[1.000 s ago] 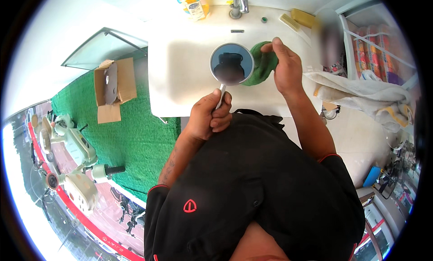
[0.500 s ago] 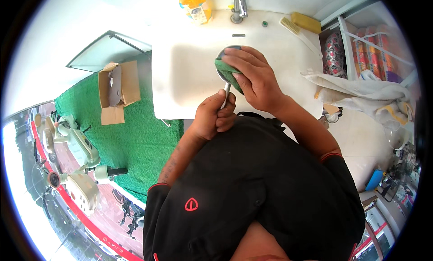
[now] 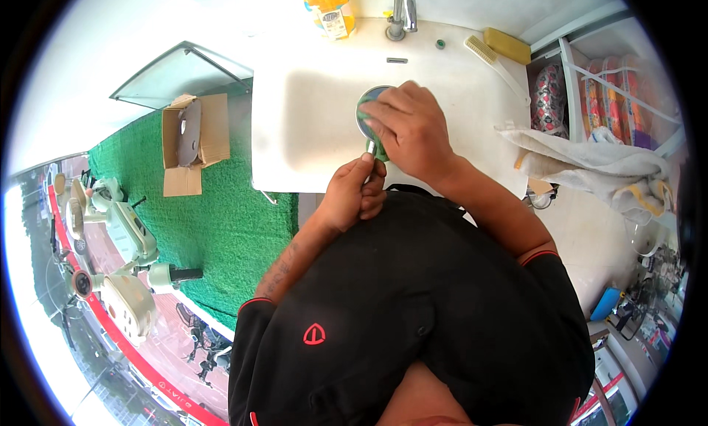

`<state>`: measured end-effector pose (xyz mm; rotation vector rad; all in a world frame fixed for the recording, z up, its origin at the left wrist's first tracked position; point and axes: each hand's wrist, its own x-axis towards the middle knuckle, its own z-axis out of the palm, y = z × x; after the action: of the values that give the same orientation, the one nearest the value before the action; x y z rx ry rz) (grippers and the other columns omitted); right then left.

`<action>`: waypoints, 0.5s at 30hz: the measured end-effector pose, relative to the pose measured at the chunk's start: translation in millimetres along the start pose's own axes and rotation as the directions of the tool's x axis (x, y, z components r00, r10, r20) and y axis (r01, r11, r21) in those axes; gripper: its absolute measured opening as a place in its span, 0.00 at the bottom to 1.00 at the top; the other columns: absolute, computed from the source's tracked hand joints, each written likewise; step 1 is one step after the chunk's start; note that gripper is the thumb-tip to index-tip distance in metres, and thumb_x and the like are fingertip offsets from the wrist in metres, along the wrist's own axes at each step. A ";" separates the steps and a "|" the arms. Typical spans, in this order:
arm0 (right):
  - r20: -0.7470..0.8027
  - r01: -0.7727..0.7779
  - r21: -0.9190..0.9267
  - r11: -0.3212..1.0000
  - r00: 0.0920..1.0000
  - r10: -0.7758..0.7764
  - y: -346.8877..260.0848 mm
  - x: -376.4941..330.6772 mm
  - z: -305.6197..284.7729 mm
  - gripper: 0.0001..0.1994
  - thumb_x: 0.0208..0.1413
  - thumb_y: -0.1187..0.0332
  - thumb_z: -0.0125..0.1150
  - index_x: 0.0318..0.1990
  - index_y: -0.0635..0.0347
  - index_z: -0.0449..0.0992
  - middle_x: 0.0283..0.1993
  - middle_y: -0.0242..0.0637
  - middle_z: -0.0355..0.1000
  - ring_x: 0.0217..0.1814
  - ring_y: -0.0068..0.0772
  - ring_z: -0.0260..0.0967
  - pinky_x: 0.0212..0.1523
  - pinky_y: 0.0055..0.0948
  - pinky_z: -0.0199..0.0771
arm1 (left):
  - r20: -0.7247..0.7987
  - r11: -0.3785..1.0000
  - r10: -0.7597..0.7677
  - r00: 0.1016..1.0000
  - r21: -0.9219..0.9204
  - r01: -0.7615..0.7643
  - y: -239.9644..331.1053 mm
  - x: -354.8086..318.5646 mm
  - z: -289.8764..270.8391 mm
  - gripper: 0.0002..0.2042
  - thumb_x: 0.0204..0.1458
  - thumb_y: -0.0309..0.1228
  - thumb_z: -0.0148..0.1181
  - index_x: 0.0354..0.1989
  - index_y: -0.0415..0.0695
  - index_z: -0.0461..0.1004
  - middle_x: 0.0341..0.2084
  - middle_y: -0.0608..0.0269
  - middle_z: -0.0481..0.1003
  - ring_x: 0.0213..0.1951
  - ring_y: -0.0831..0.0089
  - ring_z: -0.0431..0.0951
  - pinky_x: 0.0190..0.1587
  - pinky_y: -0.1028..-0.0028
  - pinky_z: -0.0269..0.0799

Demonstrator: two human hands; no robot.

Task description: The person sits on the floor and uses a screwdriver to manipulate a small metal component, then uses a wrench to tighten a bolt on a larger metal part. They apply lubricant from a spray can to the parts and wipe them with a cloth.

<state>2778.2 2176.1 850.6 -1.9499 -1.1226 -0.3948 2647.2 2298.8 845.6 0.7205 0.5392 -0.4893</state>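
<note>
My left hand [image 3: 351, 192] is closed round the metal stem of what looks like a round rear-view mirror [image 3: 376, 93] with a shiny rim and a bluish-grey face. The mirror is held over the white sink [image 3: 310, 149], its round head pointing away from me. Over its face, my right hand [image 3: 415, 130] presses a green cloth [image 3: 380, 150] with bent fingers. Most of the cloth is hidden beneath that hand, and the fingers are slightly blurred.
Behind the sink stand a tap [image 3: 399, 17] and a yellow soap bottle [image 3: 330, 12]. A brush [image 3: 495, 66] and yellow sponge [image 3: 507, 46] lie at the right rim, near a draped towel [image 3: 582, 161]. An opened cardboard box [image 3: 214, 131] sits on green matting [image 3: 221, 234] at left.
My right hand has shifted over the mirror with the cloth, uncovering more of the face at its upper left. The left hand keeps its grip on the stem. The view has moved slightly.
</note>
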 end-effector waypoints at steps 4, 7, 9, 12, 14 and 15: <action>0.032 0.084 0.033 0.996 0.996 -0.085 -2.3 -5.1 -4.6 0.07 0.43 0.74 0.65 0.32 0.55 0.77 0.29 0.28 0.68 0.32 0.33 0.64 0.33 0.34 0.63 | -0.009 1.000 0.000 1.000 0.026 0.000 -2.8 -0.8 -1.4 0.16 0.68 0.43 0.38 0.37 0.45 0.66 0.15 0.75 0.54 0.13 0.84 0.51 0.15 0.80 0.50; 0.108 0.076 -0.004 0.997 0.991 -0.075 8.5 8.3 -10.2 0.07 0.44 0.77 0.64 0.33 0.59 0.77 0.31 0.35 0.70 0.32 0.40 0.65 0.34 0.36 0.65 | -0.027 1.000 0.002 1.000 0.028 -0.001 -2.1 -0.7 1.1 0.16 0.68 0.43 0.38 0.37 0.45 0.66 0.15 0.75 0.54 0.13 0.84 0.51 0.15 0.80 0.50; 0.050 0.066 -0.014 0.998 0.997 -0.065 12.7 8.2 -3.9 0.05 0.43 0.75 0.62 0.30 0.57 0.76 0.29 0.32 0.68 0.31 0.37 0.65 0.32 0.36 0.63 | -0.040 1.000 0.001 0.999 0.028 0.001 -2.2 -0.5 1.8 0.16 0.68 0.43 0.39 0.36 0.45 0.66 0.15 0.75 0.54 0.13 0.84 0.52 0.15 0.80 0.50; 0.050 0.125 0.039 0.991 0.991 -0.127 11.3 -0.7 4.2 0.04 0.42 0.75 0.59 0.28 0.57 0.74 0.27 0.32 0.66 0.30 0.39 0.64 0.32 0.36 0.63 | -0.049 1.000 -0.009 0.999 0.026 0.010 -3.9 -0.2 -0.7 0.16 0.68 0.43 0.39 0.36 0.45 0.66 0.15 0.75 0.54 0.13 0.83 0.52 0.15 0.79 0.51; 0.065 0.135 0.047 0.990 0.988 -0.138 9.8 0.3 2.3 0.04 0.42 0.75 0.59 0.28 0.57 0.74 0.27 0.33 0.66 0.31 0.40 0.64 0.32 0.37 0.63 | -0.048 1.000 -0.012 0.999 0.012 0.012 -4.1 -0.3 -4.3 0.15 0.68 0.43 0.39 0.36 0.45 0.66 0.15 0.75 0.54 0.14 0.83 0.52 0.15 0.79 0.51; 0.083 0.145 -0.019 0.989 0.986 -0.143 21.1 8.6 0.5 0.04 0.41 0.75 0.59 0.28 0.58 0.74 0.27 0.33 0.66 0.32 0.39 0.64 0.32 0.37 0.63 | -0.052 1.000 -0.007 0.999 0.025 0.009 -3.1 0.0 -2.7 0.15 0.68 0.43 0.39 0.36 0.45 0.66 0.15 0.75 0.54 0.14 0.83 0.52 0.15 0.79 0.51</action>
<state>2800.2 2175.9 845.0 -1.9267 -1.3221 -0.4114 2644.6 2298.7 842.4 0.7575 0.5854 -0.4866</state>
